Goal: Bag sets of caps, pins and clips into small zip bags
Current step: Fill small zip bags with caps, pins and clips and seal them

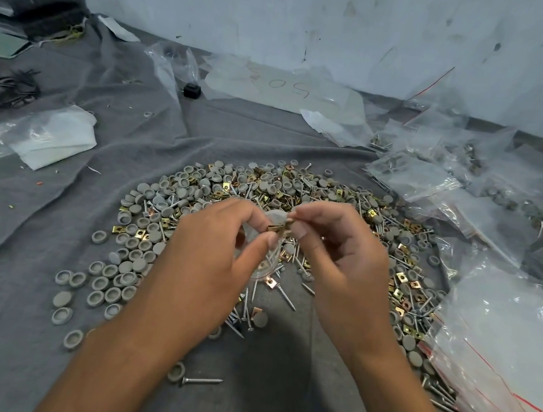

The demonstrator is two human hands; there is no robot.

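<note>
A wide ring-shaped heap of grey round caps [140,247], silver screw-like pins [246,309] and brass square clips [401,285] lies on a grey cloth [38,209]. Above its middle, my left hand [207,266] holds a small clear zip bag [268,257] by its mouth. My right hand [343,253] pinches a brass clip [279,229] at the bag's opening. The bag hangs down between the two hands and is partly hidden by my left fingers.
Filled zip bags [415,176] are piled at the right rear. A stack of empty red-striped zip bags [504,340] lies at the right. A folded white bag [51,138] sits at the left, a black small object [192,90] farther back, and a pale wall [322,15] beyond.
</note>
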